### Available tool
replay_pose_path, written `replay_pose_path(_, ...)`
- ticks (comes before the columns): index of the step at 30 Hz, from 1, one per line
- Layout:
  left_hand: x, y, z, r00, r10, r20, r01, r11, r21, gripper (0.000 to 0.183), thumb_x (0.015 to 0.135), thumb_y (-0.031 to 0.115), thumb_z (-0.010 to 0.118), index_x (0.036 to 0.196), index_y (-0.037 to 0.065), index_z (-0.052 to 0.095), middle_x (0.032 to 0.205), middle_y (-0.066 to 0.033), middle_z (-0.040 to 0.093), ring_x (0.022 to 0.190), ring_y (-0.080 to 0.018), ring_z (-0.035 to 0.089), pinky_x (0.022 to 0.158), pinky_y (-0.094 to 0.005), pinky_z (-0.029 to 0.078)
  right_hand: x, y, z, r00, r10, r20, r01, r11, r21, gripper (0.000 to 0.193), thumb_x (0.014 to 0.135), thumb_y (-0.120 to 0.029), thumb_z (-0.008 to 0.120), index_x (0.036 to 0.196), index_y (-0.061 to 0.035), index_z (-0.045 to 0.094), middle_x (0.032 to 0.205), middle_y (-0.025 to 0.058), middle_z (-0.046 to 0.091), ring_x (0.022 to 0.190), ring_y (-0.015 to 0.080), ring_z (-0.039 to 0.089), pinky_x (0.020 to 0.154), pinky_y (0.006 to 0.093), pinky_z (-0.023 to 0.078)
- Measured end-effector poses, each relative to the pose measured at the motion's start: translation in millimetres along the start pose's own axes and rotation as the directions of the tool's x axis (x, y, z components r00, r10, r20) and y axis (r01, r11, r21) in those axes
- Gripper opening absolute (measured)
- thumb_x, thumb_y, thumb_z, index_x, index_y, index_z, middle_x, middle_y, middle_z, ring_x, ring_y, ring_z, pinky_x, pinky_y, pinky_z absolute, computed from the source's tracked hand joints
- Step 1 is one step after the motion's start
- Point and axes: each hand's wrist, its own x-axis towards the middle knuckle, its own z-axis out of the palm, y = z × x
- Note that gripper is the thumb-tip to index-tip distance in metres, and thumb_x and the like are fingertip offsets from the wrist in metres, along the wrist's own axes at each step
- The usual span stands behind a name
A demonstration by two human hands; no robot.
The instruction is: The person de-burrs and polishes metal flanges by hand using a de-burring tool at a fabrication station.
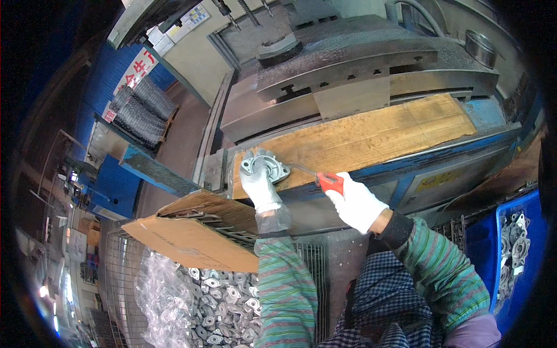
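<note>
My left hand (259,184), in a white glove, is closed around a grey metal flange casting (277,172) with a round opening and bolt-hole ears. It holds the casting over the left end of a wooden board (371,137). In my right hand (360,207), also gloved in white, is a red-handled tool (331,182) with a thin, bent metal shaft. The shaft points left and its tip is at the casting's right ear; whether it touches I cannot tell. Most of the red handle is hidden inside my fingers.
Behind the board stands a machine table (348,64) with drill bits (232,23) above. A wire basket (119,272) at lower left holds several castings (223,301), plastic wrap (162,301) and a cardboard sheet (197,240). A blue bin (496,261) with castings stands at right.
</note>
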Motion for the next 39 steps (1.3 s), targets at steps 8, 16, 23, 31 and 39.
replay_pose_path(8,-1.6,-0.9,-1.5,0.998,0.039,0.055,-0.042,0.997,0.057,0.053,0.077,-0.004,0.053,0.126,-0.005,0.034,0.105,-0.0184,0.057,0.088,-0.0251,0.061,0.073,-0.0322,0.051,-0.4,-4.0,-2.5,1.000,0.004,0.014,-0.004,1.000,-0.017,0.032,0.086,-0.023,0.048,0.104,0.0024,0.040,0.073,0.0241,0.057,0.068,0.0406,0.057,0.060,0.0429,0.046)
replay_pose_path(16,1.6,-7.3,-3.4,1.000,0.028,0.011,-0.028,0.999,0.019,0.047,0.077,-0.007,0.050,0.123,-0.003,0.039,0.098,-0.0157,0.058,0.082,-0.0229,0.061,0.064,-0.0316,0.053,1.6,-25.1,7.5,0.991,-0.134,-0.027,0.135,0.990,0.035,0.031,0.086,-0.024,0.048,0.102,0.0018,0.041,0.071,0.0221,0.057,0.065,0.0388,0.058,0.058,0.0413,0.046)
replay_pose_path(23,6.8,-15.0,-12.6,0.999,-0.050,0.020,0.052,0.991,-0.120,0.040,0.082,0.000,0.050,0.120,0.004,0.040,0.102,-0.0162,0.055,0.081,-0.0270,0.060,0.062,-0.0362,0.053,10.7,-43.4,11.8,0.987,-0.108,0.117,0.101,0.992,0.070,0.036,0.086,-0.024,0.051,0.108,0.0027,0.041,0.077,0.0226,0.059,0.071,0.0372,0.059,0.062,0.0383,0.047)
replay_pose_path(31,4.9,-14.0,-11.2,0.999,-0.044,-0.009,0.042,0.989,-0.143,0.036,0.085,0.004,0.047,0.120,0.002,0.040,0.104,-0.0173,0.054,0.082,-0.0266,0.059,0.067,-0.0343,0.053,10.7,-43.8,13.2,0.988,-0.099,0.116,0.093,0.994,0.059,0.035,0.086,-0.025,0.050,0.107,0.0026,0.041,0.078,0.0230,0.059,0.072,0.0375,0.059,0.064,0.0385,0.047)
replay_pose_path(39,-2.4,-2.0,-1.6,0.999,-0.029,-0.021,0.029,0.999,-0.023,0.050,0.075,-0.012,0.048,0.123,-0.002,0.037,0.107,-0.0198,0.056,0.084,-0.0253,0.061,0.070,-0.0322,0.052,24.0,-40.5,15.0,0.995,-0.081,0.059,0.078,0.995,0.059,0.035,0.086,-0.025,0.050,0.106,0.0022,0.041,0.080,0.0241,0.059,0.074,0.0394,0.058,0.065,0.0400,0.047)
